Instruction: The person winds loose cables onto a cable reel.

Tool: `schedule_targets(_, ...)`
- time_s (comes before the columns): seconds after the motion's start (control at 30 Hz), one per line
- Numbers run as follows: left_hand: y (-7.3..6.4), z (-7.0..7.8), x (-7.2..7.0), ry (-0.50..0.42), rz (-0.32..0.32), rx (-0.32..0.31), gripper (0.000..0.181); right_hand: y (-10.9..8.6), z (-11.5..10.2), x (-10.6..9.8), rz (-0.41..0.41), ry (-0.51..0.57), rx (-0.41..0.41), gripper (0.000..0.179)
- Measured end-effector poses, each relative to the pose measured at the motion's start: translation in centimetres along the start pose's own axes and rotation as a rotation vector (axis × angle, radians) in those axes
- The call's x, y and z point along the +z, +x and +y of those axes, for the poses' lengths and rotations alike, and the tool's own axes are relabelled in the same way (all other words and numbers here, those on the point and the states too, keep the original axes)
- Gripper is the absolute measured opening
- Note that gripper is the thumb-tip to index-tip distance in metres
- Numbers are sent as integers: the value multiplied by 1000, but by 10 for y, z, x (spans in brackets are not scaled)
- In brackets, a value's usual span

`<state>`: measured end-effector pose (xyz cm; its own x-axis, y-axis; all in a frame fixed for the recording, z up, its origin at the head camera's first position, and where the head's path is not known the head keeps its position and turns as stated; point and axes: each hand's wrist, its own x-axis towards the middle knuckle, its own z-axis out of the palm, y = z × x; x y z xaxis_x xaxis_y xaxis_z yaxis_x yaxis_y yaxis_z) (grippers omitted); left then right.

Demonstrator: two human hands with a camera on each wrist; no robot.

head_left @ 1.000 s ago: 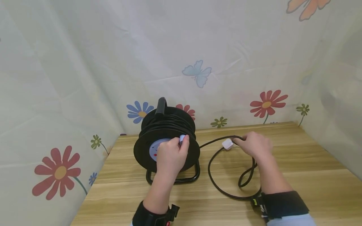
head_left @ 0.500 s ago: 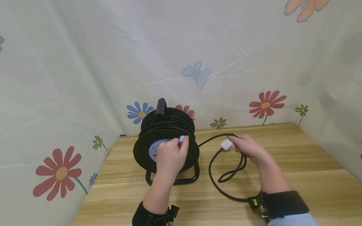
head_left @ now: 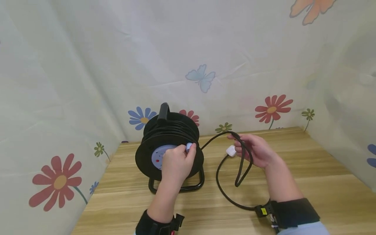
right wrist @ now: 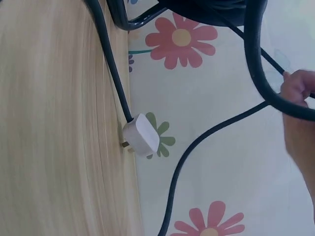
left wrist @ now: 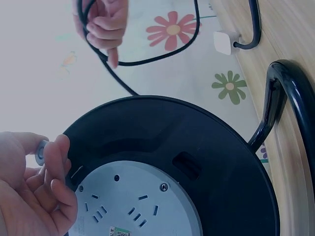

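Blue knob [head_left: 189, 147] at the reel's [head_left: 167, 139] two o'clock, pinched by the left hand [head_left: 177, 163]! Right hand [head_left: 256, 150] curls round looped cable [right wrist: 253, 49]; only its wrist view bares the plug's [right wrist: 141, 135] prongs [right wrist: 125, 144].

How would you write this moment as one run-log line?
left hand: pinches pale knob; right hand: holds black cable; white plug: on table; cable reel: stands on table

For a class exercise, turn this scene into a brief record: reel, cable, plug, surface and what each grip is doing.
Reel: black, upright on its stand
Cable: black, partly wound on the reel
Plug: white, in no socket
Surface: wooden table
Left grip: pinching the pale-blue knob
Right grip: holding looped cable
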<state>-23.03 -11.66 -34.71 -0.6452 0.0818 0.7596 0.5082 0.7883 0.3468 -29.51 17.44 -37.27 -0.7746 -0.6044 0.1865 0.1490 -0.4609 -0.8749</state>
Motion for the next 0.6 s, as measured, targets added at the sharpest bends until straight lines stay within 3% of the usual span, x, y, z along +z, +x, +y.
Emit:
schedule_targets(0.2,-1,-1,0,-2,-7,-3,49,-1,4,0,-247,86,-65,42)
schedule_targets(0.37,-1,-2,-1,4,7,6,49,2,10,-1,-339,137,-99,44)
schedule_targets(0.47,0,-2,0,4,17,9,49,3,11,1,-298,89,-118,42)
schedule_targets(0.6,0,-1,1,4,7,11,50,3,12,0,-109,-192,-124,35)
